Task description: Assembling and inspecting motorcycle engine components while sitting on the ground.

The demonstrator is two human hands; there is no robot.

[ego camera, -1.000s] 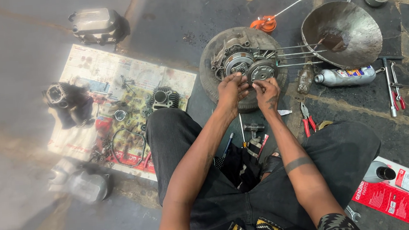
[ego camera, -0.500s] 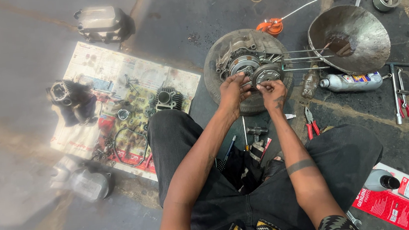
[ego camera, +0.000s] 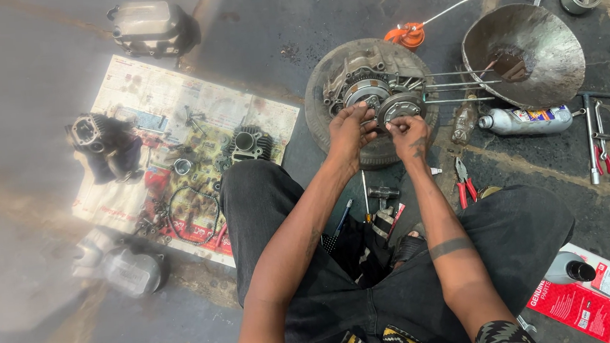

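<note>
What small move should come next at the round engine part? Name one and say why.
Probably keep the left hand steadying the engine assembly while the right hand works the small piece pinched in its fingers into the round hub. Both hands meet right at that hub, and the assembly merely rests on the tyre, so it could shift.

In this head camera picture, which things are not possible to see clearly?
- What the left hand and right hand pinch on the engine case: covered by the fingers, too small.
- Small parts on the newspaper: too small to tell apart.
- Grey cover at lower left: blurred.
- Red carton: partly behind the knee.
</note>
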